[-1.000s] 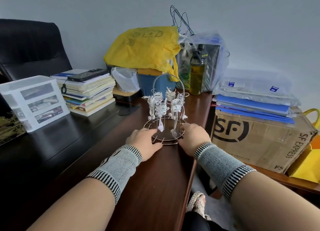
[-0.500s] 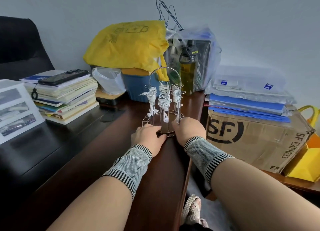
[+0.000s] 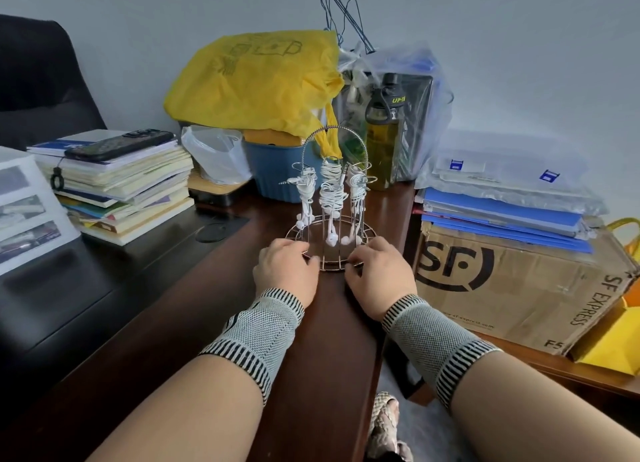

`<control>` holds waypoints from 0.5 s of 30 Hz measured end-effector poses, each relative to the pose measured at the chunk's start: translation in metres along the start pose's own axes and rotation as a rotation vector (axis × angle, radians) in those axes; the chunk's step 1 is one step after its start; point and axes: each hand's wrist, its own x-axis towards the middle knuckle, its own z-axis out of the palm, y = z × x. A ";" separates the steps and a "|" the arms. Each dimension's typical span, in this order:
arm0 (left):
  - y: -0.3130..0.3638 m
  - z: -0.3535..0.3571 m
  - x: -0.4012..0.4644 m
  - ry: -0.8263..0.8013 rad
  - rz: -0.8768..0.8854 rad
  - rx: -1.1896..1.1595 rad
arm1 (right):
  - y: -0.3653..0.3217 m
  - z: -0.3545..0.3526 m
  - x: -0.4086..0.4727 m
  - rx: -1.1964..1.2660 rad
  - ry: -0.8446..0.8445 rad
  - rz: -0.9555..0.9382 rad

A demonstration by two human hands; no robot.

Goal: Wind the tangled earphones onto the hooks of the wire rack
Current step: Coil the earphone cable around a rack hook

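Both wrists in knit bands. Left hand [image 3: 285, 269] and right hand [image 3: 377, 274] at the near rim of the rack [image 3: 330, 250] — fingers curled on the base ring, gripping it. On the hooks above, earphones [image 3: 332, 188] wound in white bundles — buds dangling. Beyond, a yellow bag [image 3: 256, 80].

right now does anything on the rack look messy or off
Nothing is damaged or spilled. The wire rack stands upright with both hands at its base rim. The white earphones are wound in lumpy, uneven bundles, with earbuds dangling loose near the base.
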 end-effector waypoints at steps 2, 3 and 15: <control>-0.002 0.000 0.000 0.025 -0.065 0.039 | -0.001 -0.002 -0.001 -0.094 -0.094 -0.027; -0.001 0.001 0.000 0.012 -0.062 0.079 | -0.002 -0.003 0.000 -0.127 -0.115 -0.033; -0.001 0.004 0.002 0.027 -0.052 0.092 | -0.017 -0.017 0.000 -0.238 -0.212 -0.011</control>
